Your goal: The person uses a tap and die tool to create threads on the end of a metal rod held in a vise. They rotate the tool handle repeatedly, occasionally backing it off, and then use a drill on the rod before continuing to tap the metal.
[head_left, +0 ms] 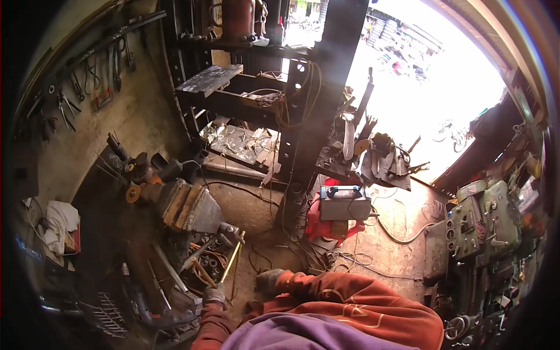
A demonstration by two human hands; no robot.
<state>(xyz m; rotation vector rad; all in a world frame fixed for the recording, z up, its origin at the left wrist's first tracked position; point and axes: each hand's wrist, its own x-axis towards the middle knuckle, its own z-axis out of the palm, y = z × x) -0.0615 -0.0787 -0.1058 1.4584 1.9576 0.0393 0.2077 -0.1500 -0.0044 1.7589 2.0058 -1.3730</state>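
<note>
While the person is bending over the workshop floor, the scene is reading like this:

Left hand (214,294): gloved, reaching down and forward on a red sleeve, closing round the lower end of a long brass-coloured rod (231,260).
Rod: slanting up and to the right from that hand, its far end lying by a heap of metal parts (205,256).
Right hand (268,280): gloved, hanging low over the dirt floor (245,204), just right of the rod; whether it is gripping anything I cannot tell.
Arms: two, both in red sleeves, coming in from the lower edge over a purple garment.
Further out: one red-and-grey welding machine (344,204) sitting on the floor with cables trailing round it, one green machine tool (487,219) standing at the right, one dark metal rack (245,93) rising behind.
</note>
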